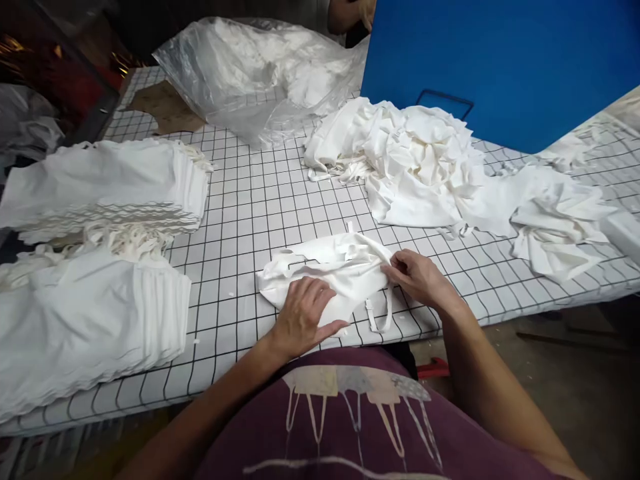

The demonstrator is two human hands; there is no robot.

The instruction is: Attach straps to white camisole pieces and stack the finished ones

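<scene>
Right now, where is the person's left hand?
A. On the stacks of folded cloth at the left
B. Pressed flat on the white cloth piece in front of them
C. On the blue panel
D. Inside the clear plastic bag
B: the left hand lies palm down on the white cloth piece, while the right hand pinches its edge.

White matt cloth piece (330, 273); glossy clear plastic bag (260, 73); smooth gridded tabletop (250, 200)
</scene>
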